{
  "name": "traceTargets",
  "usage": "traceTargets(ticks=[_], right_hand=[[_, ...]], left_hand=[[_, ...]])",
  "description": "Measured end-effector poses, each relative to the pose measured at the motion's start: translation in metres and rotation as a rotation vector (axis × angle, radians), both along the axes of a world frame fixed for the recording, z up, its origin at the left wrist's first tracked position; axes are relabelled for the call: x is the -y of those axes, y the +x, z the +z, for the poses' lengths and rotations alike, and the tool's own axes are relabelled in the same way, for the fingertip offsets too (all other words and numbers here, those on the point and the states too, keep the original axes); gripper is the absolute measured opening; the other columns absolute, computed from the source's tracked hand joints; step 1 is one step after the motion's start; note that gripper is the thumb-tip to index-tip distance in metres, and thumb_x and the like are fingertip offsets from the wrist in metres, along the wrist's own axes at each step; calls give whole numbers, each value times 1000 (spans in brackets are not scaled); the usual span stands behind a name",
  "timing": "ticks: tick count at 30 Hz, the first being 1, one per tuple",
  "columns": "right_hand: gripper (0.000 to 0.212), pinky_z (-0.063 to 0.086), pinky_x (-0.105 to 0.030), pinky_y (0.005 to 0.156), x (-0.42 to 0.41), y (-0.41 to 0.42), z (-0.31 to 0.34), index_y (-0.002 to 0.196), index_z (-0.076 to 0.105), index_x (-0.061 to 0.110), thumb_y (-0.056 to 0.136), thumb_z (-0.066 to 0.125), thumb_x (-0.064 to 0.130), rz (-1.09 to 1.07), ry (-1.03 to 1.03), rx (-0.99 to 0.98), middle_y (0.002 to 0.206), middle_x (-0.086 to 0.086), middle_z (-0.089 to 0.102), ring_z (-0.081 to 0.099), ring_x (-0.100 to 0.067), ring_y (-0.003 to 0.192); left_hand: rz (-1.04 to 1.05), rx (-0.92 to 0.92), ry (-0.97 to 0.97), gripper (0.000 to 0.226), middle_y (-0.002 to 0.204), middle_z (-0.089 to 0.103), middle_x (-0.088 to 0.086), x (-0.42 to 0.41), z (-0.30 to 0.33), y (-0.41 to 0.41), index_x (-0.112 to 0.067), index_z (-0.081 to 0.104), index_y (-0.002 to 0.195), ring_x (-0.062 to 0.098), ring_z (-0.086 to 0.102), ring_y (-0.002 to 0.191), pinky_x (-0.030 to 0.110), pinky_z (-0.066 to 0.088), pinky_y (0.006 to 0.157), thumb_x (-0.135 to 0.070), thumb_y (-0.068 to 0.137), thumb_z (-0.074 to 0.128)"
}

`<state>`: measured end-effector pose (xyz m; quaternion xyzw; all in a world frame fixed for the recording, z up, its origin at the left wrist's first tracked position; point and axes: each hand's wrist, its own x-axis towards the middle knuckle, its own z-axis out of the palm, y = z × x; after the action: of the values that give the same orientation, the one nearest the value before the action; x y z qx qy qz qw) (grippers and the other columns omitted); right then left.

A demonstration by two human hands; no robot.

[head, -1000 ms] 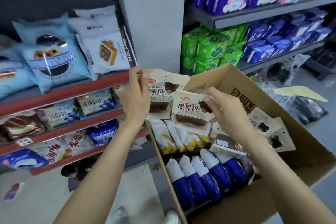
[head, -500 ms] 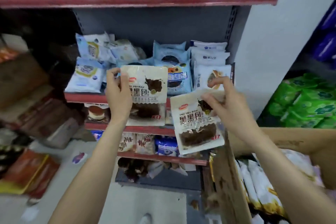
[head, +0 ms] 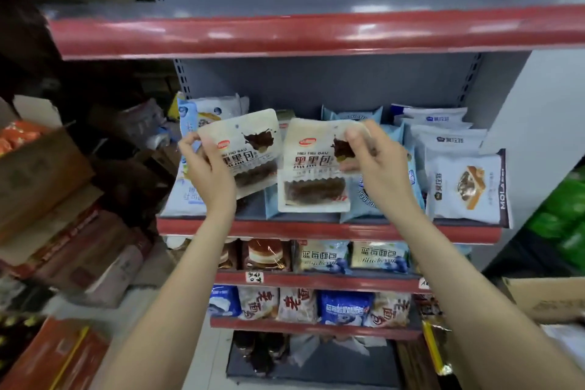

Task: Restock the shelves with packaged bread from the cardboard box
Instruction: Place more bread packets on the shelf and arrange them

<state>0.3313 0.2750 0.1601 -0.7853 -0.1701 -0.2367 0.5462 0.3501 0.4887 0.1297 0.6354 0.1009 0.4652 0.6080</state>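
Your two bare forearms reach up from the bottom of the view toward the shelving. Your left hand [head: 211, 176] grips one cream packet of dark bread [head: 245, 149] by its left edge, fingers [head: 186, 144] curled round the edge, and the packet tilts a little. Your right hand [head: 378, 168] pinches a second, matching packet [head: 311, 168] at its upper right corner; this one hangs nearly upright, its bottom edge just above the red lip of the middle shelf [head: 329, 229]. The two packets sit side by side, edges near each other; whether they touch you cannot tell. At the lower right edge a corner of the cardboard box [head: 547, 298] shows, well apart from both hands.

Behind the held packets, that shelf carries pale blue and white bread packs [head: 465, 187], leaning against one another. Below it, two lower shelves hold blueberry bread bags [head: 376, 258] and other packs. Above everything runs the red-edged top shelf [head: 316, 33], with the grey back panel [head: 316, 79] behind.
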Motion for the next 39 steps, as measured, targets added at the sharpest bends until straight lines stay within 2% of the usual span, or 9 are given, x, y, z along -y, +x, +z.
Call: traceTargets(ticks=[3,6,11,13,17,22,27,32,39], right_hand=[[20,54,-51,71,-21,23,5,86,53,24,101,43,33,-34,101,101,77,12,58,59,-20,74],[16,46,-22,70,-32,44,-1,91,53,22,102,41,25,-103,80,193,75,22,53,48,2,71],[27,39,-6,85,-36,80,-34,123,49,4,97,48,8,-102,-72,28,112,0,59,55,-12,102],[46,38,-19,103,-34,93,-44,135,39,4,91,53,0,-120,-191,-19,133,-12,49,49,-24,122],[74,34,-46,106,-28,109,-49,150,23,21,88,63,18,-361,-557,116,147,-21,31,31,-39,135],[83,51,-37,68,-27,123,-55,146,13,17,86,67,34,-438,-472,175,88,-21,67,65,-35,76],[50,44,-32,54,-33,133,-66,131,33,15,92,59,33,-513,-462,160,89,-19,67,66,-37,70],[46,47,-50,84,-45,145,-69,115,66,21,92,43,53,-575,-723,271,130,-27,50,53,-45,108],[70,30,-41,107,-66,169,-51,145,27,14,91,48,54,-321,-835,-104,143,-15,37,37,-32,132]], left_hand=[[-19,-59,25,6,63,56,-16,-23,-25,1,-20,40,99,-8,46,52,15,33,54,-23,103,37],[-96,-137,132,11,71,55,-10,-29,-41,-1,-15,41,101,-8,48,52,11,34,51,-25,103,39],[-282,-227,237,24,92,54,-18,-28,-43,4,-19,40,112,-16,52,70,10,40,62,-5,94,48],[-326,-298,360,35,96,53,-17,-32,-44,5,-19,41,112,-15,52,81,4,41,68,2,87,54],[-200,-343,636,26,104,58,-3,-47,-57,6,-18,46,110,19,55,99,39,47,79,-22,89,62],[-197,-383,490,35,113,62,-5,-47,-68,5,-20,47,117,18,59,101,42,51,79,-41,92,57],[-177,-379,483,21,108,62,-5,-42,-68,9,-26,47,107,18,58,96,39,50,75,-40,93,54],[-171,-345,462,17,106,63,-7,-40,-66,9,-30,48,106,19,59,92,40,51,71,-40,94,54],[-166,-332,452,16,105,61,-10,-37,-59,5,-30,48,107,14,59,94,34,50,73,-37,94,55]])
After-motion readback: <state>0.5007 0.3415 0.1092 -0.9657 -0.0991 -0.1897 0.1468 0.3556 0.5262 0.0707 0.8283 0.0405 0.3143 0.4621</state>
